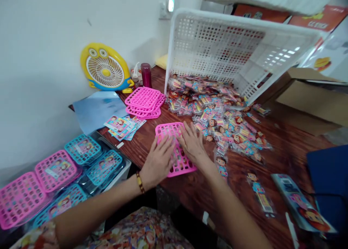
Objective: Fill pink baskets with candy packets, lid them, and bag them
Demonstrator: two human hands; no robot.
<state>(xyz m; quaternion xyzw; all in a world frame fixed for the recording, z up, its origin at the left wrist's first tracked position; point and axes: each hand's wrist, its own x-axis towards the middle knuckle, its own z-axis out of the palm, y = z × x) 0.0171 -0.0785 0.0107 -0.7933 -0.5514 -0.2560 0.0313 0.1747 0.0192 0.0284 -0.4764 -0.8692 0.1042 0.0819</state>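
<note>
A pink perforated plastic lid [179, 163] lies in front of me near the table's front edge, with colourful contents showing through its holes. My left hand [160, 160] rests flat on its left side, fingers stretched out. On its upper right part lies my right hand [191, 143], fingers spread and pointing away from me. Behind the hands is a stack of pink lids [144, 100], and printed cards [123, 127] lie in front of that stack. To the right spreads a heap of small clear packets [217, 122] with cartoon figures.
A white basket [217, 20] lies tipped on its side behind the packets. The yellow fan [106, 73] and a dark red bottle [146, 74] stand at the back left. Lidded pink and blue baskets [56, 169] sit lower left. A cardboard box [307, 103] and blue folder [328, 183] are right.
</note>
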